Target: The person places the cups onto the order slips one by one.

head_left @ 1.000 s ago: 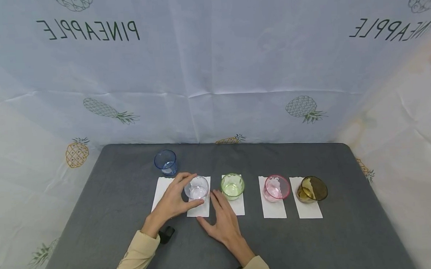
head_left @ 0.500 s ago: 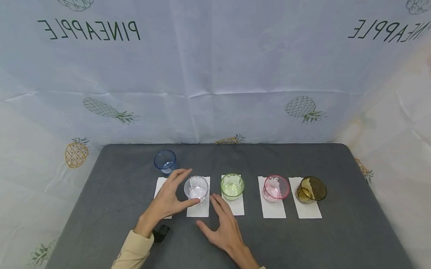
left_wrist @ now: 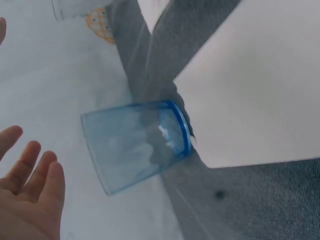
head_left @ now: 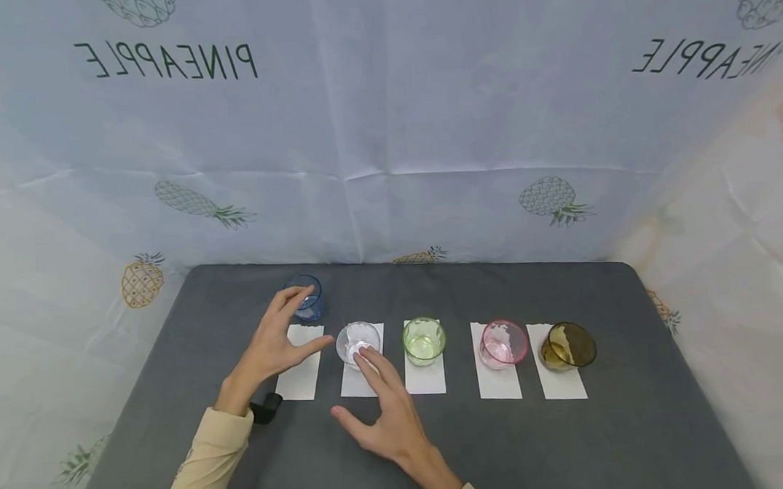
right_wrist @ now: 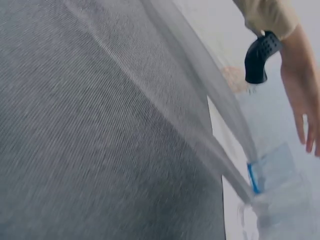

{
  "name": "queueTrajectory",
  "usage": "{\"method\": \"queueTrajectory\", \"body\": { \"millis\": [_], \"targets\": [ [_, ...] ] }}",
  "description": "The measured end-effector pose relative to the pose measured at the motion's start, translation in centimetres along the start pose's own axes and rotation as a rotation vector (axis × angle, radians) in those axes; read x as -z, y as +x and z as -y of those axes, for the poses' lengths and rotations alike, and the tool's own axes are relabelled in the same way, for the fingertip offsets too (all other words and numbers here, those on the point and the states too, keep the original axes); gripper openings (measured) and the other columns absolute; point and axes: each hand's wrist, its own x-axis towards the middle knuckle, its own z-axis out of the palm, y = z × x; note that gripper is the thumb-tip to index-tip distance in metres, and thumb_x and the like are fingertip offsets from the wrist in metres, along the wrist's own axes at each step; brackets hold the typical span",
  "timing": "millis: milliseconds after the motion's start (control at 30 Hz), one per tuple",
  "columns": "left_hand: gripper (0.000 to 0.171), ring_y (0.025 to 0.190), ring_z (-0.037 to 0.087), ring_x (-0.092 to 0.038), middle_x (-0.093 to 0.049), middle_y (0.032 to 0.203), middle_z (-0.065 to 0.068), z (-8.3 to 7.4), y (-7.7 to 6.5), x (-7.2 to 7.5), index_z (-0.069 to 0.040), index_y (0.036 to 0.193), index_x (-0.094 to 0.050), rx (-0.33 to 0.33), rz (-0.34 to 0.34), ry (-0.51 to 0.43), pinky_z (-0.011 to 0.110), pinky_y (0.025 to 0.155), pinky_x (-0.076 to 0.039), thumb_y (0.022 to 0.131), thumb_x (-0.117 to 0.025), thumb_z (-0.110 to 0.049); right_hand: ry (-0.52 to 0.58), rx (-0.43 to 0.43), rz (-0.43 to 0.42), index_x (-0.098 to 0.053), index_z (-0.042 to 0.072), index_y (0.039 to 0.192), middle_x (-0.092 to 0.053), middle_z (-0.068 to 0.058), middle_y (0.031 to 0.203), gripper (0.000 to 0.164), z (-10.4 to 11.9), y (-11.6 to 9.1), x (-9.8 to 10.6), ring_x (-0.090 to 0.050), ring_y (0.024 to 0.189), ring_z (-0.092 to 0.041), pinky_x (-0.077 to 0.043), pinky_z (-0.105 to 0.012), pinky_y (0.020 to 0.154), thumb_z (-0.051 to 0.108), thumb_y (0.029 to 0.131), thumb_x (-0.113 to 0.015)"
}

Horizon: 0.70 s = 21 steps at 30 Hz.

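In the head view my left hand point(head_left: 271, 343) is spread wide, its fingertips overlapping the near rim of a blue drinking glass point(head_left: 313, 309). That blue glass point(left_wrist: 135, 145) stands upright just behind a white paper slip point(head_left: 298, 382), and in the left wrist view it lies apart from the fingers. A clear glass point(head_left: 355, 336) stands on the second paper slip point(head_left: 360, 384). My right hand point(head_left: 387, 420), with fingers extended and thumb apart, has its fingertips at the clear glass's near side; it grips nothing.
To the right stand a green glass point(head_left: 423, 338), a pink glass point(head_left: 503, 342) and an amber glass point(head_left: 566, 345), each on its own paper slip. A grey cloth point(head_left: 505, 451) covers the table. Behind it hangs a white curtain point(head_left: 386, 128) printed with pineapples.
My left hand has come away from the clear glass and moved left and back to the blue glass. The right hand has shifted slightly left, over the clear glass's near side.
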Motion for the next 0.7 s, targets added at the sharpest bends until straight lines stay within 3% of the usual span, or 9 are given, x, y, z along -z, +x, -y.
{"method": "queueTrajectory", "body": {
  "millis": [500,700],
  "targets": [
    [0.093,0.138,0.050,-0.040,-0.039,0.151,0.028,3.2,1.7,0.2,0.002,0.152,-0.044,0.079,0.034,-0.006,0.072,0.107,-0.039,0.075,-0.090,-0.025,-0.053,0.229,0.079,-0.053,0.013,0.149,-0.054,-0.007,0.150,0.074,1.5,1.8,-3.8,-0.055,0.139,-0.021,-0.052,-0.034,0.109,0.043,0.086,-0.079],
    [0.094,0.140,0.050,-0.039,-0.038,0.152,0.028,4.5,2.2,0.2,0.001,0.153,-0.043,0.096,0.055,-0.010,0.073,0.109,-0.037,0.076,-0.090,-0.026,-0.051,0.209,0.149,-0.056,0.009,0.146,-0.055,-0.009,0.150,0.068,1.5,2.1,-5.7,-0.053,0.142,-0.022,-0.051,-0.033,0.111,0.042,0.090,-0.074]
  ]
}}
